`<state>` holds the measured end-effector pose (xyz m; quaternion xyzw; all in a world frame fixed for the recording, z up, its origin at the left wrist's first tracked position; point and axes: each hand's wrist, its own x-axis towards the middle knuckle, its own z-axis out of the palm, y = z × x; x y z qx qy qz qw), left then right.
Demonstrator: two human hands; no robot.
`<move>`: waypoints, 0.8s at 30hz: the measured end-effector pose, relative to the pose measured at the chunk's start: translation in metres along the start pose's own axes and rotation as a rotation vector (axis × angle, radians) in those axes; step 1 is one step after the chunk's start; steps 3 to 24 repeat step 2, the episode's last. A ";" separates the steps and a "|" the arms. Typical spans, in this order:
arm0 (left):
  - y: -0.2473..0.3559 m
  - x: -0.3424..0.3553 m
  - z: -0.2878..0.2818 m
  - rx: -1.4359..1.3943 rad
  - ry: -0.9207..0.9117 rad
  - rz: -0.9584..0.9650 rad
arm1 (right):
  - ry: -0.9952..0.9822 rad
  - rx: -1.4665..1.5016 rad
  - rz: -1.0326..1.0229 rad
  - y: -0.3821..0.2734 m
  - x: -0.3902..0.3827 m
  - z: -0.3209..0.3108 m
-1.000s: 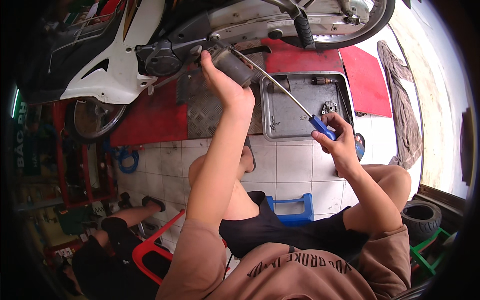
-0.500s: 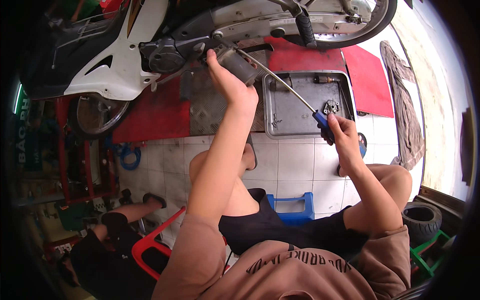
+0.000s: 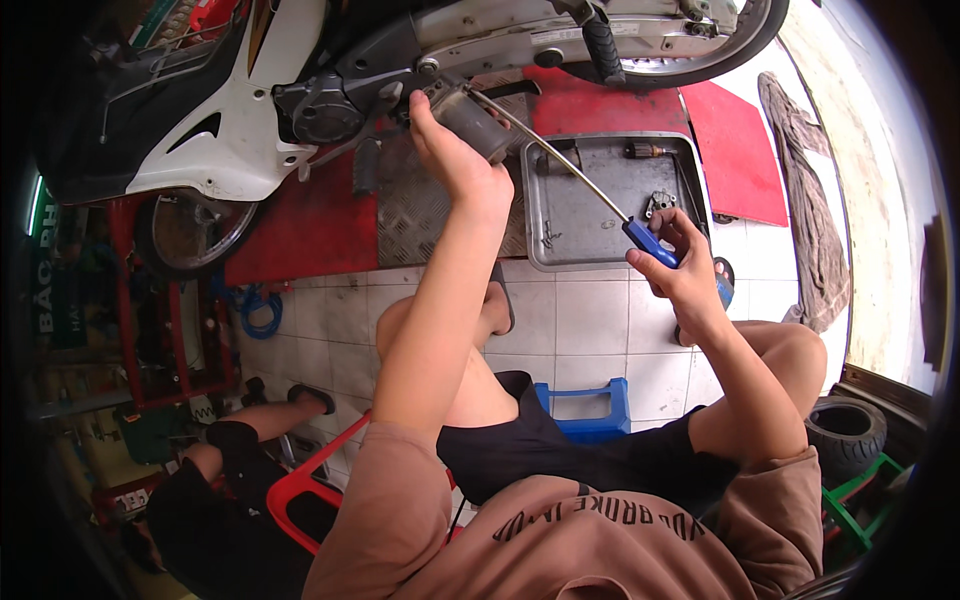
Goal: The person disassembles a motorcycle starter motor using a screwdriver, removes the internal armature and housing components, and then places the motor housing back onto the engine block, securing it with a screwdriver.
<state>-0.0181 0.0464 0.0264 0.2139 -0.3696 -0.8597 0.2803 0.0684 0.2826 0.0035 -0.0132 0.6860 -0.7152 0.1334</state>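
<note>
My left hand [image 3: 455, 160] is closed round a dark grey cylindrical metal part [image 3: 478, 128], lifted below the motorbike's engine; some of its fingers are hidden behind it. A long screwdriver [image 3: 560, 157] with a blue handle slants across the tray. Its tip meets the upper end of the cylindrical part, though the exact contact point is too small to make out. On the handle, my right hand [image 3: 685, 265] grips with thumb and fingers, the fingers partly spread round it. Just beyond that hand, a small metal part [image 3: 660, 203] lies in the grey metal tray [image 3: 590, 266].
The motorbike [image 3: 225, 150] stands along the far side over a red platform [image 3: 310, 230]. The tray also holds a dark cylindrical piece [image 3: 650, 151]. A blue stool [image 3: 590, 430] is below me, a red chair [image 3: 300, 500] and another person [image 3: 220, 500] at left, a tyre [image 3: 845, 435] at right.
My right hand has shifted its hold on the screwdriver, its fingers now over the top of the handle and the thumb on the near side. My left hand keeps the cylindrical part in nearly the same place.
</note>
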 end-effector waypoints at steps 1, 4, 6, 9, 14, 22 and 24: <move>0.001 0.000 -0.001 -0.002 -0.001 0.000 | -0.082 0.042 0.078 0.009 0.003 -0.007; 0.000 0.000 0.000 -0.010 -0.005 -0.006 | -0.092 0.047 0.139 0.013 0.005 -0.012; 0.000 0.000 0.000 -0.010 -0.005 -0.006 | -0.092 0.047 0.139 0.013 0.005 -0.012; 0.000 0.000 0.000 -0.010 -0.005 -0.006 | -0.092 0.047 0.139 0.013 0.005 -0.012; 0.000 0.000 0.000 -0.010 -0.005 -0.006 | -0.092 0.047 0.139 0.013 0.005 -0.012; 0.000 0.000 0.000 -0.010 -0.005 -0.006 | -0.092 0.047 0.139 0.013 0.005 -0.012; 0.000 0.000 0.000 -0.010 -0.005 -0.006 | -0.092 0.047 0.139 0.013 0.005 -0.012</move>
